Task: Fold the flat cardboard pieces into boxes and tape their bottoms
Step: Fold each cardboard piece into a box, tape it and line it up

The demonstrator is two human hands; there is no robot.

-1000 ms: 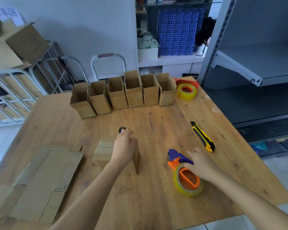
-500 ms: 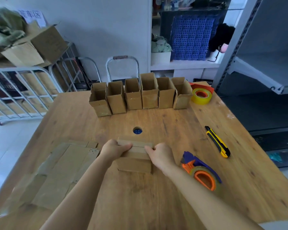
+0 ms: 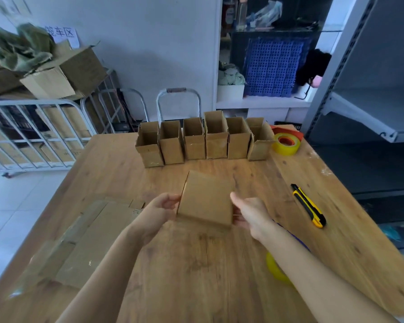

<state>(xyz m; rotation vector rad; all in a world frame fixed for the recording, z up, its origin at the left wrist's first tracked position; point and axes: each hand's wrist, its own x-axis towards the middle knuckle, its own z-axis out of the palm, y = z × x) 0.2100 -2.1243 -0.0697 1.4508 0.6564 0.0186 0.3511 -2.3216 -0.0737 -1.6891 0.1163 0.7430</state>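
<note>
A small brown cardboard box (image 3: 207, 199) is lifted above the middle of the wooden table (image 3: 196, 276), tilted with one plain side facing me. My left hand (image 3: 159, 210) grips its left edge and my right hand (image 3: 250, 213) grips its right edge. Flat cardboard pieces (image 3: 84, 241) lie in a stack at the table's left. Several folded boxes (image 3: 203, 141) stand open-topped in a row at the far edge. The tape dispenser (image 3: 275, 269) with its yellow roll lies under my right forearm, mostly hidden.
A yellow and black utility knife (image 3: 309, 206) lies at the right. A yellow tape roll (image 3: 286, 143) sits at the far right corner by the row. Metal shelving (image 3: 371, 113) stands right of the table, a cart with cardboard at the left.
My right hand left the tape dispenser and joined my left on the box. Both hands have raised the box off the table and turned it.
</note>
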